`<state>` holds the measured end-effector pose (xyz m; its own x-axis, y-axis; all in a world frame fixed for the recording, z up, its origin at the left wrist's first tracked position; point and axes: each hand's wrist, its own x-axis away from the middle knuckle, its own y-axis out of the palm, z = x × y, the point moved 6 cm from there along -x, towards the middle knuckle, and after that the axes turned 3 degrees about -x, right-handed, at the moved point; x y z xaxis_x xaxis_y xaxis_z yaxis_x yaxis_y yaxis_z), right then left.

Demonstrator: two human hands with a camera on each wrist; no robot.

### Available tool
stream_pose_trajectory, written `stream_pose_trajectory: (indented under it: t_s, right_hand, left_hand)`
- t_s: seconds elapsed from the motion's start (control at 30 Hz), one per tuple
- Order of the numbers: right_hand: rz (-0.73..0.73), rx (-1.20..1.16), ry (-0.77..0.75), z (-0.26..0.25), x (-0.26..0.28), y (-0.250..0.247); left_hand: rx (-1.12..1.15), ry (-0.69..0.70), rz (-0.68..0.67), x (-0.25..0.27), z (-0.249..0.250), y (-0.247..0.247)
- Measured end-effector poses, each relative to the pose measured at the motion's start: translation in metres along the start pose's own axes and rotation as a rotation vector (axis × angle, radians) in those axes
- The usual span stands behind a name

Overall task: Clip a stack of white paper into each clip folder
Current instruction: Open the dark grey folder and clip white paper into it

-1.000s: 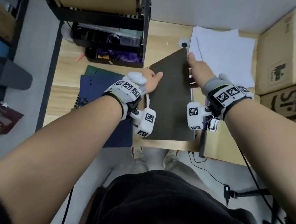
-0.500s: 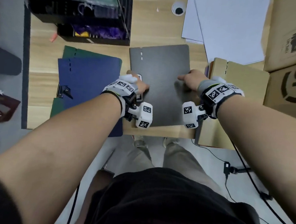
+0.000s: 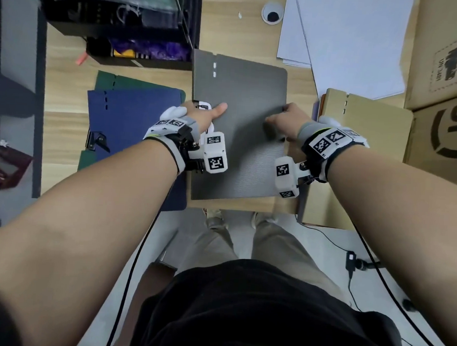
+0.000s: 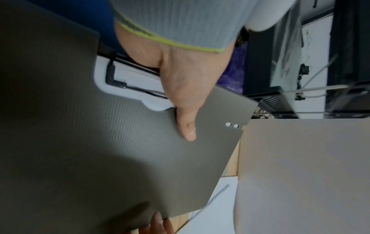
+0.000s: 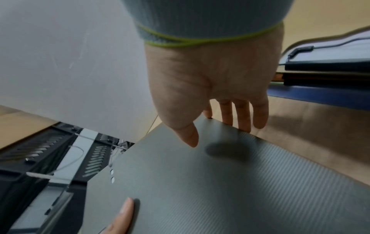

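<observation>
Both hands on grey folder (image 3: 238, 125), closed at desk (image 3: 67, 82) centre | left hand (image 3: 201, 115) and right hand (image 3: 284, 120) pinch its side edges, thumbs on top | I judge it filled; tan folder (image 3: 364, 119) beside the white paper (image 3: 350, 41) left.

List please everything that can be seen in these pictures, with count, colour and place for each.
grey folder: one, dark grey, closed, middle of the desk, held at both side edges
blue folder: one, dark blue, left of the grey one, black clip at its left edge
green folder: one, dark green, under the blue one
tan folder: one, tan, right of the grey one
white paper: loose sheets, white, far right of the desk
black rack: one, black, far left of the desk
cardboard boxes: two, brown, right edge
desk: one, light wood
left hand: thumb on the grey cover, fingers under its left edge
right hand: thumb on top, fingers under the right edge
</observation>
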<state>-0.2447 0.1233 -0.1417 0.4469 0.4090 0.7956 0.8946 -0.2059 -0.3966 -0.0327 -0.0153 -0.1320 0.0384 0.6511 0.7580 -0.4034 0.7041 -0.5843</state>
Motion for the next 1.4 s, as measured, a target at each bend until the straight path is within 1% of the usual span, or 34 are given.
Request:
stream_pose_trajectory:
  t_s: [0.1, 0.2, 0.27, 0.33, 0.43, 0.5, 0.6, 0.67, 0.73, 0.83, 0.9, 0.97, 1.03, 1.1, 1.2, 1.27, 1.4]
  right_hand:
    - [0.065, -0.066, -0.033, -0.007, 0.004, -0.010]
    - [0.162, -0.156, -0.095, -0.024, 0.017, -0.032]
    - [0.218, -0.142, -0.129, -0.032, 0.027, -0.052]
    - [0.271, -0.091, -0.136, -0.031, 0.037, -0.076]
    - [0.334, -0.091, -0.142, -0.022, 0.044, -0.107]
    - [0.387, -0.071, -0.109, -0.006, 0.049, -0.131]
    - [0.467, 0.005, -0.037, 0.027, 0.049, -0.162]
    - [0.492, 0.032, 0.003, 0.050, 0.044, -0.173]
    - [0.513, 0.052, 0.078, 0.080, 0.037, -0.185]
    - [0.504, 0.070, 0.182, 0.114, 0.027, -0.188]
    - [0.445, 0.099, 0.224, 0.130, 0.020, -0.187]
    - [0.378, 0.079, 0.247, 0.149, 0.008, -0.186]
    - [0.341, 0.044, 0.247, 0.156, 0.004, -0.184]
    - [0.318, 0.078, 0.264, 0.161, -0.002, -0.186]
    - [0.360, 0.148, 0.326, 0.162, -0.011, -0.188]
    - [0.388, 0.192, 0.367, 0.166, -0.022, -0.192]
    - [0.418, 0.186, 0.426, 0.153, -0.007, -0.190]
  left_hand:
    - [0.074, 0.053, 0.054, 0.026, 0.015, -0.024]
    - [0.164, 0.108, 0.105, 0.033, 0.032, -0.035]
    - [0.189, 0.170, 0.146, 0.032, 0.046, -0.034]
    - [0.228, 0.236, 0.154, 0.044, 0.067, -0.030]
    - [0.148, 0.360, 0.149, 0.064, 0.098, -0.016]
    - [-0.002, 0.406, 0.125, 0.068, 0.114, 0.007]
    - [-0.180, 0.444, 0.053, 0.051, 0.127, 0.059]
    - [-0.270, 0.458, 0.021, 0.053, 0.131, 0.085]
    - [-0.353, 0.465, -0.066, 0.064, 0.135, 0.117]
    - [-0.460, 0.478, -0.088, 0.080, 0.135, 0.142]
    - [-0.533, 0.491, -0.097, 0.086, 0.137, 0.157]
    - [-0.552, 0.500, -0.128, 0.087, 0.140, 0.175]
    - [-0.550, 0.521, -0.168, 0.087, 0.141, 0.185]
    - [-0.564, 0.526, -0.199, 0.087, 0.145, 0.198]
    - [-0.605, 0.541, -0.244, 0.090, 0.150, 0.210]
    - [-0.657, 0.554, -0.242, 0.091, 0.154, 0.212]
    - [-0.729, 0.563, -0.234, 0.087, 0.160, 0.209]
